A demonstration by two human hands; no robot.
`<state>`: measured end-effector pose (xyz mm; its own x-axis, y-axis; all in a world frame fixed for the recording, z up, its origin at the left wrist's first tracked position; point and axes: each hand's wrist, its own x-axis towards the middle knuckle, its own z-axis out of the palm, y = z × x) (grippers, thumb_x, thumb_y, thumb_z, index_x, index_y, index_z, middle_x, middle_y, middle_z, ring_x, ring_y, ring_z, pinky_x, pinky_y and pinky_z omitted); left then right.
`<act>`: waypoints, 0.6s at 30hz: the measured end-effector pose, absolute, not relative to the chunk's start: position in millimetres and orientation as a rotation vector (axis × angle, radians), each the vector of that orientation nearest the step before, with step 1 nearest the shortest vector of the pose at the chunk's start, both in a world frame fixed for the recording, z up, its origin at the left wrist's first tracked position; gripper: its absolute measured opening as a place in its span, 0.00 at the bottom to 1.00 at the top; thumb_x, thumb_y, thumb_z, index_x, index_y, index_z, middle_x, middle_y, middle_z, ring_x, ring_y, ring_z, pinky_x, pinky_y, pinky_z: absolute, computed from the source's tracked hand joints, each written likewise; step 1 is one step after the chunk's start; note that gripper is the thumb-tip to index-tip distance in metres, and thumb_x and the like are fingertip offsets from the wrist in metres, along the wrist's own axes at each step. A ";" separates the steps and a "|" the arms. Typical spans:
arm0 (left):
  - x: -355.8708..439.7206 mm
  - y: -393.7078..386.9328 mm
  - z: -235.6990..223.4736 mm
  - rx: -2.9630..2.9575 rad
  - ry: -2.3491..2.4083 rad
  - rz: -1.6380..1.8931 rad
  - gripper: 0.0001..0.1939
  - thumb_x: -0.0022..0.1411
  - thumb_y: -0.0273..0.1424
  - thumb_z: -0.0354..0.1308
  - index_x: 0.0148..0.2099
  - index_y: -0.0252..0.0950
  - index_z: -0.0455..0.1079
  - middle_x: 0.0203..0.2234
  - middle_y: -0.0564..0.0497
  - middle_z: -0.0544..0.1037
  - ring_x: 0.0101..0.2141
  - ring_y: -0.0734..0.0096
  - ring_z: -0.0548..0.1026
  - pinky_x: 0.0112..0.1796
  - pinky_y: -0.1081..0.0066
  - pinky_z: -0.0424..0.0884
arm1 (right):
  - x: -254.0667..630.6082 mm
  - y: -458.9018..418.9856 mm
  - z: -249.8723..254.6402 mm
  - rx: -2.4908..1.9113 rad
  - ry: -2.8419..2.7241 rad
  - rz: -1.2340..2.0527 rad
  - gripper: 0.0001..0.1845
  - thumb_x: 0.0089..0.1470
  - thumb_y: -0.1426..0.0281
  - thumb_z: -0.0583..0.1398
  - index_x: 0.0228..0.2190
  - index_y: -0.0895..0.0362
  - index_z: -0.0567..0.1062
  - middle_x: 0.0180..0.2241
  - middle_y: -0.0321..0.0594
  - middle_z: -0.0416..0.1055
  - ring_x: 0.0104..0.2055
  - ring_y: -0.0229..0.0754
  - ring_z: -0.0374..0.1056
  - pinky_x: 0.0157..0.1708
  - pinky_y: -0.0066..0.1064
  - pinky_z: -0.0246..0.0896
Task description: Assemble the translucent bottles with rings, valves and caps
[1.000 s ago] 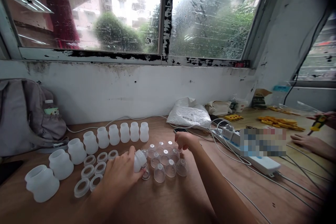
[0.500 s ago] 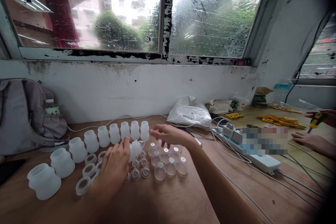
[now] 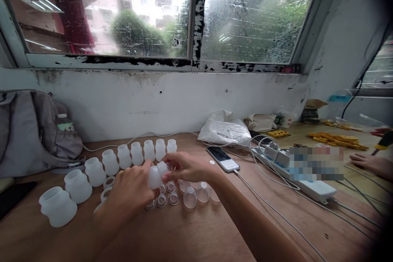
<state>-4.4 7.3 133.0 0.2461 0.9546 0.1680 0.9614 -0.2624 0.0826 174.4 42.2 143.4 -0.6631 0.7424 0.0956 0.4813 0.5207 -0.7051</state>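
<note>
My left hand [image 3: 132,190] is closed around a small translucent white bottle [image 3: 154,177], tilted with its threaded neck up and to the right. The fingers of my right hand [image 3: 187,167] are pinched at the bottle's mouth, on a clear piece they mostly hide. Behind and to the left, a curved row of similar open bottles [image 3: 95,172] stands upright. Under my hands lie several small clear nipple-like parts [image 3: 161,199]. Clear domed caps [image 3: 190,197] sit to their right, partly covered by my right forearm. White rings [image 3: 109,182] lie partly hidden behind my left hand.
A phone [image 3: 223,159] on a charging cable lies right of my hands. Behind it is a silvery plastic bag [image 3: 225,131]. A power strip [image 3: 311,188] with cables stretches along the right. A grey backpack [image 3: 27,131] stands left. Another person's hand [image 3: 371,165] is at far right, near yellow tools.
My right hand has come down and left from above the clear caps onto the bottle's mouth, its fingers closing there. My left hand still holds the bottle. The view has shifted slightly.
</note>
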 end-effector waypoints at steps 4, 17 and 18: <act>-12.5 15.0 131.6 -2.553 -1.866 -0.335 0.11 0.43 0.38 0.53 0.30 0.39 0.61 0.20 0.53 0.71 0.23 0.64 0.70 0.21 0.73 0.53 | 172.6 39.9 143.0 -0.989 -2.396 0.882 0.23 0.45 0.54 0.57 0.36 0.60 0.68 0.26 0.35 0.66 0.27 0.35 0.63 0.23 0.24 0.54; 0.2 12.1 134.4 -3.218 -1.855 -0.681 0.09 0.44 0.35 0.55 0.30 0.37 0.66 0.23 0.57 0.71 0.25 0.72 0.69 0.23 0.76 0.59 | 142.4 26.5 136.5 -1.277 -2.040 0.349 0.26 0.52 0.59 0.49 0.09 0.59 0.57 0.12 0.29 0.44 0.17 0.29 0.42 0.18 0.25 0.36; 0.8 10.5 135.2 -3.295 -1.838 -0.724 0.09 0.44 0.35 0.56 0.30 0.37 0.67 0.24 0.57 0.71 0.26 0.72 0.69 0.24 0.76 0.59 | 141.8 23.9 138.3 -1.267 -2.030 0.324 0.26 0.51 0.61 0.49 0.08 0.59 0.55 0.12 0.29 0.42 0.17 0.29 0.40 0.17 0.25 0.35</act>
<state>0.8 10.5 135.2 0.5335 0.8455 -0.0230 0.6028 -0.3610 0.7116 141.8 23.9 138.3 -0.2665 0.8599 0.4354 0.6815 0.4876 -0.5457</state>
